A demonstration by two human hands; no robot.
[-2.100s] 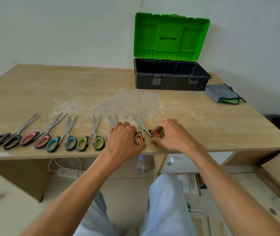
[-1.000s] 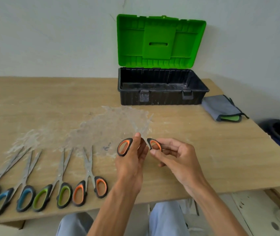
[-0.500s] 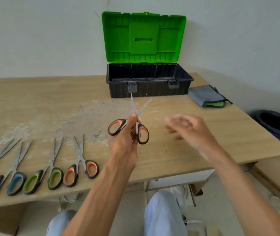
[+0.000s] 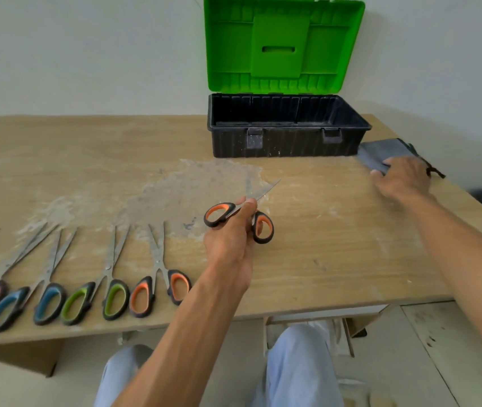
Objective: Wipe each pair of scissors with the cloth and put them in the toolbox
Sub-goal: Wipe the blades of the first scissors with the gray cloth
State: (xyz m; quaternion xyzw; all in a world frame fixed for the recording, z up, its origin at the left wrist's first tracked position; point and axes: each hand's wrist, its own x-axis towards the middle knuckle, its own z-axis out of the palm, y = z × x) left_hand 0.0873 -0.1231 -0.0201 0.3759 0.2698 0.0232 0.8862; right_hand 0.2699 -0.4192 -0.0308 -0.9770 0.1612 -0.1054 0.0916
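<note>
scissors in 1 grip, cloth under the other

my left grip [image 4: 231, 242] holds the orange-handled scissors [image 4: 238, 214] above the bench [image 4: 322, 259], fingers pinched round the pivot, blades spread and pointing away from me. my right grip [image 4: 401, 180] lies on the grey cloth [image 4: 380, 151], just right of the toolbox [image 4: 286, 139]; i cannot tell whether it clasps the cloth or only rests there. the toolbox stands at the far side of the bench, its green lid [image 4: 281, 45] upright. the other scissors [image 4: 157, 277] lie in a row near the front edge to my left, handles toward me.

We see a wooden table [image 4: 336, 259] w/ dusty patch [image 4: 175, 195] mid. On it: open toolbox [image 4: 286, 142] at back, grey cloth [image 4: 380, 151] just right, scissors row [image 4: 113, 299] front-left.
</note>
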